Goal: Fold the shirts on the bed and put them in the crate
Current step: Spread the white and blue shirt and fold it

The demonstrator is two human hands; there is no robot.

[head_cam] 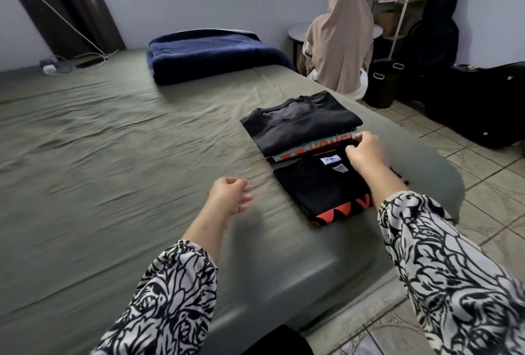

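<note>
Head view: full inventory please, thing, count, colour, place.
bed sheet: 1, grey-green, covers the bed
plain folded shirt: 1, black, top of the far stack
printed folded shirt: 1, teal with orange lettering, under the plain one
near folded shirt: 1, black with orange print, white neck label, beside the stack
blanket: 1, navy, folded at the far end of the bed
curtain: 1, dark brown, far left
cables: several, white, far left on the bed
beige garment: 1, draped past the bed
round table: 1, grey, behind the garment
black cases: 2, right, on the tiled floor
crate: none seen
left hand: loosely curled, holds nothing
right hand: pinches the near shirt's far edge
</note>
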